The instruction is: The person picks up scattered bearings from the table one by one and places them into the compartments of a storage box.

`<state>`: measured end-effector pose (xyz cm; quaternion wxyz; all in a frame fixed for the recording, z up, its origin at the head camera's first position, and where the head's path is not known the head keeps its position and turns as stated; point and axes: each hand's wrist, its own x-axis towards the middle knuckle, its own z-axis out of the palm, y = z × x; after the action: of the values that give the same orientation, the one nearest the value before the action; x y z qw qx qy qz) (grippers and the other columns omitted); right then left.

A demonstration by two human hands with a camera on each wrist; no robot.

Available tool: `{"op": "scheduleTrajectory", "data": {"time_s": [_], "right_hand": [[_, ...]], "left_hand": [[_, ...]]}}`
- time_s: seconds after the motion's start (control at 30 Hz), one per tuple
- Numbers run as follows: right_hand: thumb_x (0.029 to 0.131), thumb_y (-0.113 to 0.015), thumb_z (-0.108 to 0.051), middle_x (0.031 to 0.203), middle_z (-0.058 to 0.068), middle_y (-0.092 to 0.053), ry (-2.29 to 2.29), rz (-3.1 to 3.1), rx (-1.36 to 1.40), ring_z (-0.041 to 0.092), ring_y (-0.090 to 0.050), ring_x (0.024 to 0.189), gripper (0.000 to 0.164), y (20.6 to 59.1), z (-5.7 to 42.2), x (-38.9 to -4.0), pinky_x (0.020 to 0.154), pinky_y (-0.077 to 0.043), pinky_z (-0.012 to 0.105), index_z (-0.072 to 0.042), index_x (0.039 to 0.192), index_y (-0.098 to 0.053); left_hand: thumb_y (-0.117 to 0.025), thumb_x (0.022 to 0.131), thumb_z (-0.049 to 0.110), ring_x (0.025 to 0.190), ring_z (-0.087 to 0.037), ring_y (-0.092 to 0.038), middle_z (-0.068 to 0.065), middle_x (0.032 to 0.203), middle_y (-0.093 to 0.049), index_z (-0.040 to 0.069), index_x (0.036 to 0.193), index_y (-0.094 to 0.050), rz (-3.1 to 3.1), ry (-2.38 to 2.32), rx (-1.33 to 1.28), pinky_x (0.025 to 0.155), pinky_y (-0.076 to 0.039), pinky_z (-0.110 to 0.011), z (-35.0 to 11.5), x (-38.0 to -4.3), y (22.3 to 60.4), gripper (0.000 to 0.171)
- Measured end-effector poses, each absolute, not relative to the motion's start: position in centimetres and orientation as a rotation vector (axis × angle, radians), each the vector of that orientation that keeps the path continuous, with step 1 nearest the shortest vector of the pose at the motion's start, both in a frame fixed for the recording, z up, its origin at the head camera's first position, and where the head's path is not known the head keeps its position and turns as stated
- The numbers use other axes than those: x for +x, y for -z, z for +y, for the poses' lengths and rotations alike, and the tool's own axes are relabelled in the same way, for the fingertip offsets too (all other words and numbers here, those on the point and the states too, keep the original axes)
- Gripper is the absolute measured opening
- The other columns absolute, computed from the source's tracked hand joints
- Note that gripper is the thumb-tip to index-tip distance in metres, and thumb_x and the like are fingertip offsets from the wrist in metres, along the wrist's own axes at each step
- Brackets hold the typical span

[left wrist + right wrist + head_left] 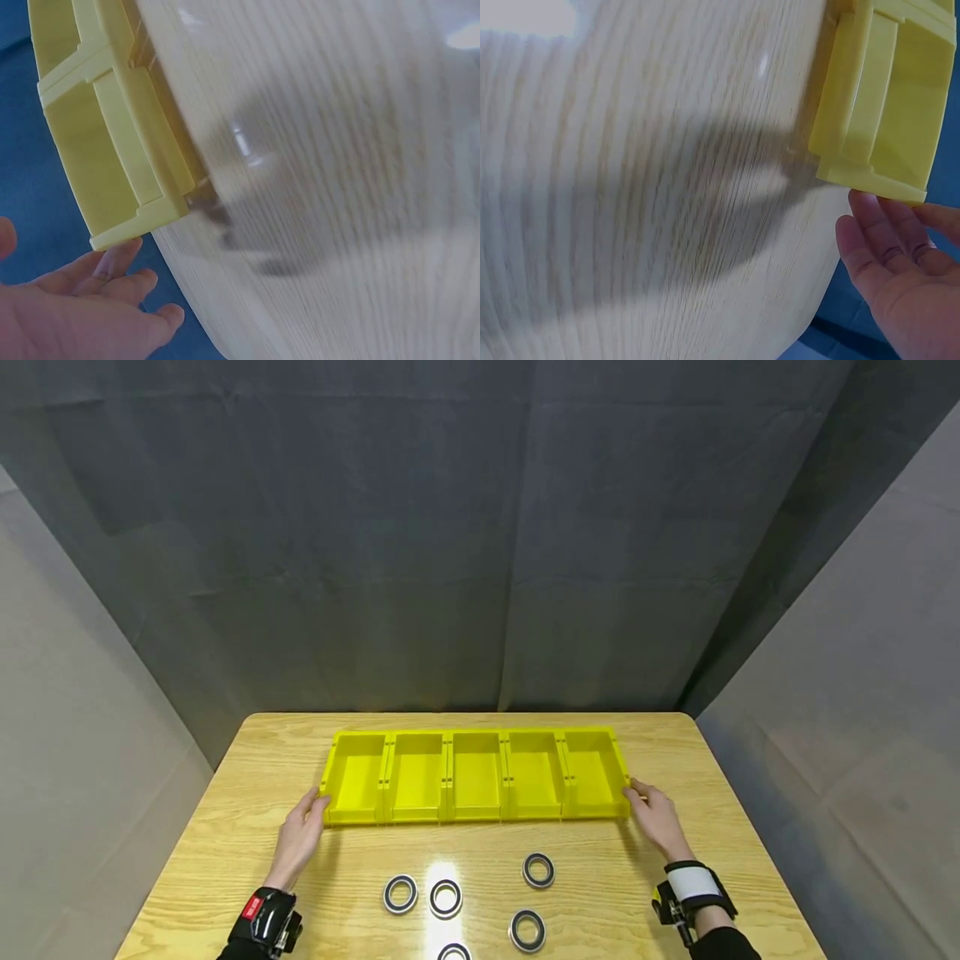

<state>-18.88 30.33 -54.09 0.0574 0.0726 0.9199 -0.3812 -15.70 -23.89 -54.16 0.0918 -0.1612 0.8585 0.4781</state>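
Checking head view: tray, yellow, five bays in a row, is on or just above the table; can't tell which. Left hand at tray's left end, right hand at its right end, both with fingers extended to the end walls. Five bearings lie on the near side of the tray, none touching it, one cut off by the frame. Left wrist view: fingertips at the tray's end wall, fingers slightly bent but spread, not wrapped round it. Right wrist view: same at the other end, fingers near straight, tips against the wall. So contact is end pressure at most; can't tell how hard. Handling, my read: moulded plastic, light for its length, walls stiff, but a long row could twist at the bay joints. Smooth faces, so fingertips could slide. Not fragile. I'd hold it low at both tray ends, tips tucked under the edge, equal push each side, kept level. Avoid one-ended lifts.
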Motion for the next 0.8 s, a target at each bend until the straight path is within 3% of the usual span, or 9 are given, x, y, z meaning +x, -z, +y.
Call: {"op": "scheduleTrajectory", "data": {"time_s": [0.57,0.73,0.8], "right_hand": [[0.107,-0.045,-0.027,0.139,0.034,-0.052,1.203,2.823,0.182,0.048,-0.059,0.122,0.055,54.8,30.3,-17.5,0.096,-0.055,0.053,0.009,0.148,-0.042],[0.106,-0.046,-0.026,0.143,0.037,-0.047,1.167,2.900,0.110,0.051,-0.054,0.127,0.058,55.2,30.2,-17.0,0.101,-0.049,0.059,0.010,0.151,-0.036],[0.105,-0.048,-0.025,0.144,0.037,-0.043,1.116,2.984,0.076,0.052,-0.049,0.129,0.060,55.6,29.9,-16.7,0.103,-0.046,0.063,0.008,0.152,-0.033]], "left_hand": [[-0.024,0.108,0.049,0.148,-0.055,-0.018,-0.036,0.160,-0.020,0.000,0.161,-0.009,2.604,-1.314,-0.515,0.119,-0.020,-0.067,-23.8,-15.1,53.9,0.073],[-0.033,0.108,0.042,0.146,-0.058,-0.018,-0.038,0.161,-0.006,-0.003,0.160,-0.004,2.663,-1.274,-0.461,0.118,-0.022,-0.069,-23.1,-15.1,54.1,0.075],[-0.040,0.107,0.039,0.148,-0.058,-0.011,-0.037,0.162,0.002,-0.003,0.160,-0.004,2.717,-1.246,-0.421,0.119,-0.019,-0.070,-22.4,-15.3,54.2,0.077]]}}
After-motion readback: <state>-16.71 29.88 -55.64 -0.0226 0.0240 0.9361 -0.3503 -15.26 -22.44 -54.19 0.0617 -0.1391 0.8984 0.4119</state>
